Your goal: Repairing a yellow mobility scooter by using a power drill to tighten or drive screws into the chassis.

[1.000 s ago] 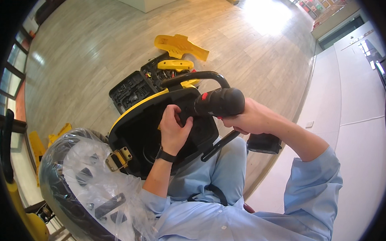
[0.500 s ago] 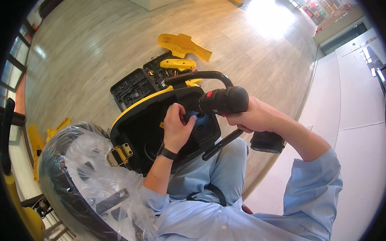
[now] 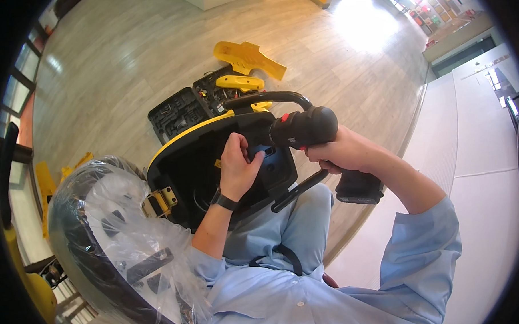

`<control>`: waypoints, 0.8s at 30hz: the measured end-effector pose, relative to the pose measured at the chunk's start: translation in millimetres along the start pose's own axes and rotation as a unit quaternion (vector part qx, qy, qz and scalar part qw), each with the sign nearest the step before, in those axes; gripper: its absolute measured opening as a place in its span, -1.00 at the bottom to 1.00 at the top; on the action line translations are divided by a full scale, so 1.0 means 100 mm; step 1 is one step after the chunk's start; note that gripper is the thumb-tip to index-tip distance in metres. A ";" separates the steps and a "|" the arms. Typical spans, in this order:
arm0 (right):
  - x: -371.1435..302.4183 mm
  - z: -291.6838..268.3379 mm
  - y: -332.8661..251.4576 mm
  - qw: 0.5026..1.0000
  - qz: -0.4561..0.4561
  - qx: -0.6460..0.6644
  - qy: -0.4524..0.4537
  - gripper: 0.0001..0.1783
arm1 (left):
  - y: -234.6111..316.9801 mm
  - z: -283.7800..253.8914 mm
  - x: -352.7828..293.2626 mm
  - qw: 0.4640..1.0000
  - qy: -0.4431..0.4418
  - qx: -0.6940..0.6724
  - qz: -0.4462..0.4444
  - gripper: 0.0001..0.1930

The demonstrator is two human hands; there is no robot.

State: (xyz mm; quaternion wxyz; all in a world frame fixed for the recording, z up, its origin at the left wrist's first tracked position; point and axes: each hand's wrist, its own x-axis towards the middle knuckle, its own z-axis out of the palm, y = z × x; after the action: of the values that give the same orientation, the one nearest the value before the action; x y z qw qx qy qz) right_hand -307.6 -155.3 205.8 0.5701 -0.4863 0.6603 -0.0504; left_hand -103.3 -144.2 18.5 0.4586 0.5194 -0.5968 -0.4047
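Note:
My right hand [image 3: 345, 150] grips a black cordless drill [image 3: 305, 128], its battery hanging below the fist. The drill's nose points left, over a black hollow shell [image 3: 185, 164] with a yellow rim that lies across my lap. My left hand [image 3: 237, 165] rests inside this shell, fingers curled and thumb reaching toward a dark recess near the drill's nose. Whatever those fingers hold is hidden. A bent black tube handle [image 3: 286, 97] runs along the shell's far side, and a metal hinge [image 3: 161, 201] sits at its left end.
Beyond the shell, an open black tool case [image 3: 180, 114] lies on the wooden floor beside loose yellow panels [image 3: 250, 59]. A plastic-wrapped seat [image 3: 102, 236] stands close on my left. White cabinets [image 3: 437, 173] line the right side.
The drill has shifted slightly up and to the right, with my right hand around it. My left hand has stayed nearly in place, fingers still curled.

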 end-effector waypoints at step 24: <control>-0.03 -0.01 -0.23 0.993 0.023 -0.118 0.002 -0.77 | -0.10 0.00 0.00 1.000 -0.009 0.007 0.001 -0.58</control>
State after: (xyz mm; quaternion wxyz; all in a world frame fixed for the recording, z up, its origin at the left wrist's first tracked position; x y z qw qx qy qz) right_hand -295.2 -165.0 222.5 0.5083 -0.5345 0.6740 0.0397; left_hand -100.3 -145.7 8.6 0.4506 0.5181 -0.6040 -0.4045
